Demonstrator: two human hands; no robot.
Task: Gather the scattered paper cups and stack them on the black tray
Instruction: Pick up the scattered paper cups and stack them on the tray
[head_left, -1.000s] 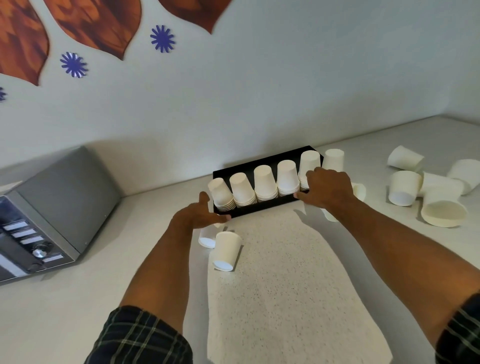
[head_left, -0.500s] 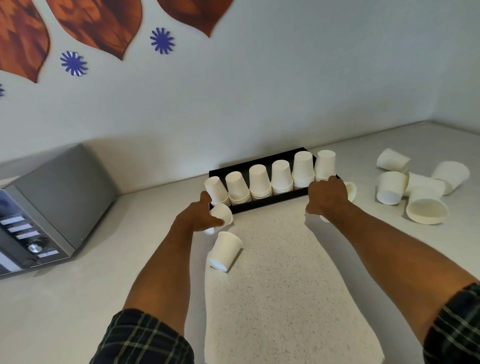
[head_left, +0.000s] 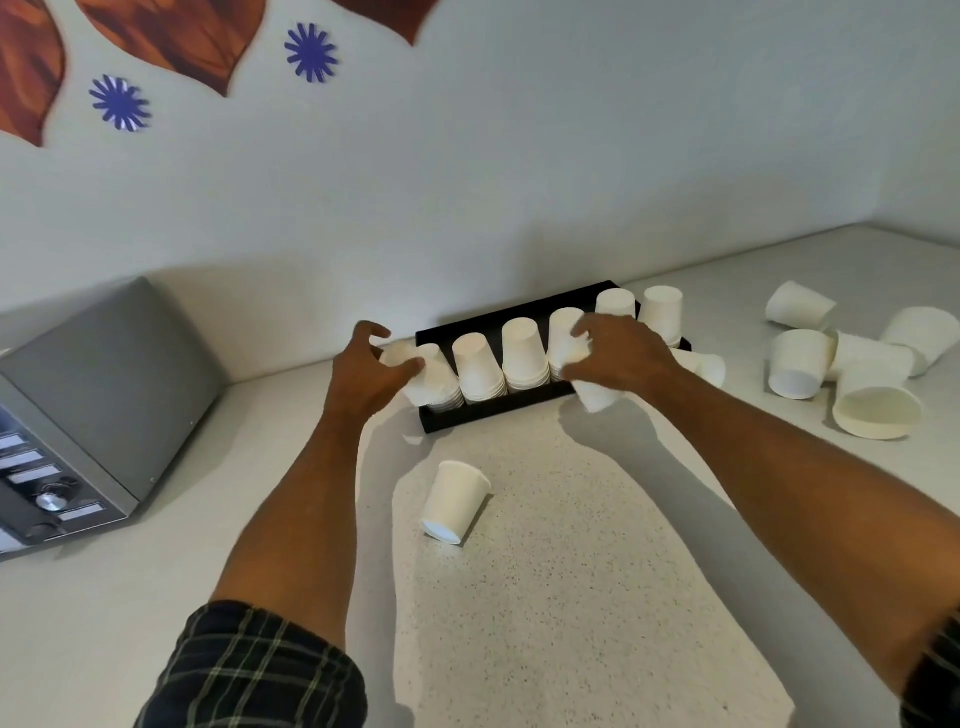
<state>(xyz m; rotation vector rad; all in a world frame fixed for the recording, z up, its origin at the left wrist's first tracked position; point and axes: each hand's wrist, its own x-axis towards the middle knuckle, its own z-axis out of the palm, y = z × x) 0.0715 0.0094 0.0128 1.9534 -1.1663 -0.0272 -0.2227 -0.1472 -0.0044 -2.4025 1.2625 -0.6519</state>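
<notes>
Paper cups are standing upside down in a row of short stacks (head_left: 524, 358) along the black tray (head_left: 483, 415), which is sitting on the counter by the wall; nesting them this way is keeping each pile compact. The left hand (head_left: 363, 371) is curling around one cup (head_left: 410, 366) over the leftmost stack, probably to cap it. The right hand (head_left: 618, 353) is gripping another cup (head_left: 597, 395) at the tray's front edge, apparently bringing it in. One loose cup (head_left: 454, 501) is lying on its side on the speckled mat (head_left: 571, 597), and a cluster of cups (head_left: 852, 358) is waiting well off to the right. A grey microwave (head_left: 88, 405) is sitting at left.
</notes>
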